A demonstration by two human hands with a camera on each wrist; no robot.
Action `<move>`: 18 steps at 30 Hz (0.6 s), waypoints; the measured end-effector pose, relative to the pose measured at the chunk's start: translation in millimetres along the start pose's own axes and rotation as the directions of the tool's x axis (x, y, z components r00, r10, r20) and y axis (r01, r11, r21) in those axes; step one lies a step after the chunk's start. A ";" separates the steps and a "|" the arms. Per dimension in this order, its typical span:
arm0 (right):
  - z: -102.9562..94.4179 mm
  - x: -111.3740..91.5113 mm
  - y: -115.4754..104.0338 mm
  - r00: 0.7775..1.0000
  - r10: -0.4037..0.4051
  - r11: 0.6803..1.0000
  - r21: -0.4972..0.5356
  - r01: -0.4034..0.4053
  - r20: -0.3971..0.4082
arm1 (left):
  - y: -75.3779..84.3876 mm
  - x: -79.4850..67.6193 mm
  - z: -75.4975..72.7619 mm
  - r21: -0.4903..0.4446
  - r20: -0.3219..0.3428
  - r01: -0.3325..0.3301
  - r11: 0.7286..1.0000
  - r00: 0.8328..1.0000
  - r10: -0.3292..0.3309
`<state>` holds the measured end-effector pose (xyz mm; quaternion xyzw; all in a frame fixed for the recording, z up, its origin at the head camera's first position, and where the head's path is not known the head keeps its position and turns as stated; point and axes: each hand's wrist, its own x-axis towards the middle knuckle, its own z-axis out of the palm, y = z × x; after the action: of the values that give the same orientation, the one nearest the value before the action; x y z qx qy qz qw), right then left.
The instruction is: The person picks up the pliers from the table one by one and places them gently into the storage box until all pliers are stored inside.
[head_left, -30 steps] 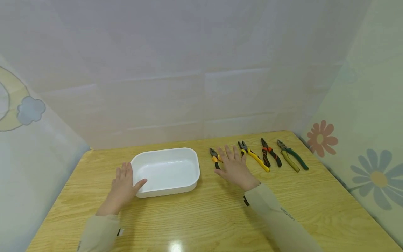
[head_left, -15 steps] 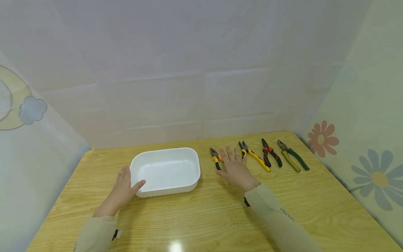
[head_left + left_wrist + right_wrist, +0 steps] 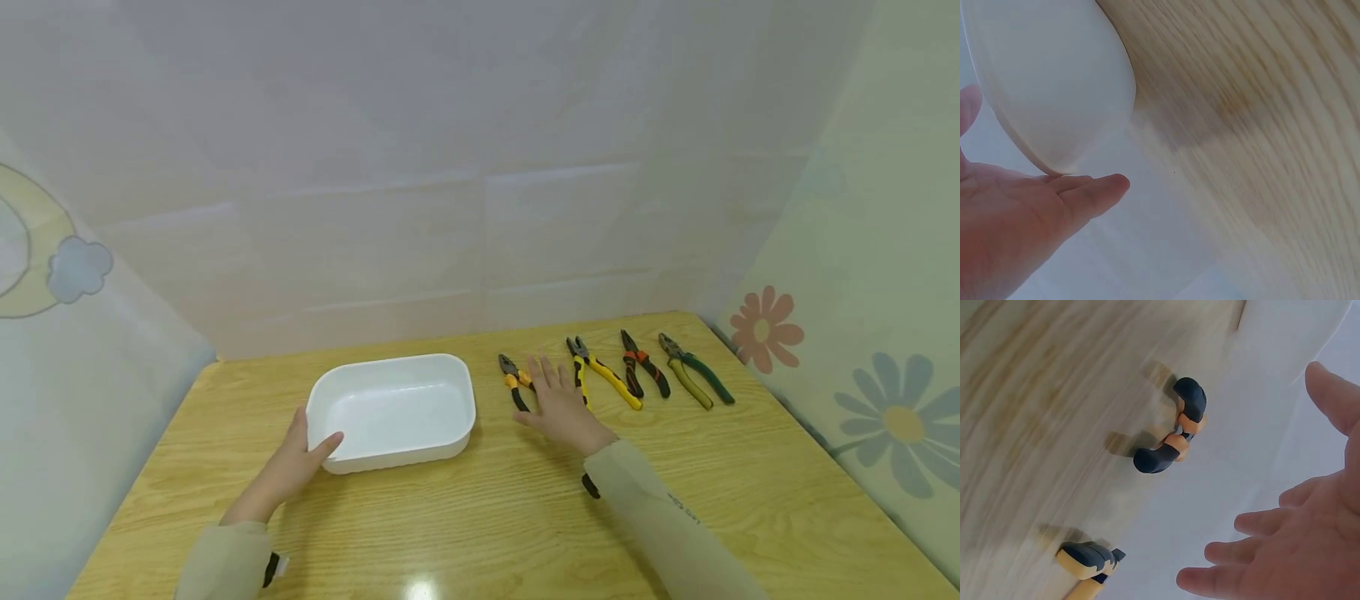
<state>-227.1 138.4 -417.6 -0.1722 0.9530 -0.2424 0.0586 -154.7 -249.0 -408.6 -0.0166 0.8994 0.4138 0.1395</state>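
On the wooden table stands a white rectangular plastic tray (image 3: pixel 397 460). My left hand (image 3: pixel 291 467) holds its near left corner, with the thumb over the rim and the fingers along the outer wall. Those fingers reach past the underside of the tray (image 3: pixel 1054 81) in the left wrist view. My right hand (image 3: pixel 561 410) is spread, palm down, just beside orange-and-black pliers (image 3: pixel 513 381) and partly covers them. The right wrist view has the hand (image 3: pixel 1310 531) apart from these pliers' handles (image 3: pixel 1190 403). Yellow-and-black pliers (image 3: pixel 613 383) lie just to the right.
Farther right lie red-and-black long-nose pliers (image 3: pixel 634 367) and pliers with one olive and one green handle (image 3: pixel 705 375). A pale wall covering (image 3: pixel 480 208) rises at the table's (image 3: pixel 450 533) back edge. Flower-printed fabric (image 3: pixel 900 425) hangs along the right side.
My left hand has drawn its fingers down around the tray's outer wall and closer to it; the tray's left end has shifted slightly left. The right hand has barely moved.
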 end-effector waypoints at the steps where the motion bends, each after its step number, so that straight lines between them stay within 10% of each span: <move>1: 0.1 -0.1 0.6 1.000 -0.001 1.000 0.006 0.001 -0.001 | -0.3 0.2 -0.3 -0.005 0.001 0.004 1.000 1.000 -0.004; 18: 1.7 3.7 9.0 1.000 0.009 1.000 0.028 -0.010 0.028 | -11.0 3.8 -5.0 -0.065 -0.019 -0.002 0.998 1.000 0.000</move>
<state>-233.0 143.7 -423.6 -0.1701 0.9493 -0.2533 0.0755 -157.9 -259.6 -414.6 -0.0246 0.8867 0.4429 0.1302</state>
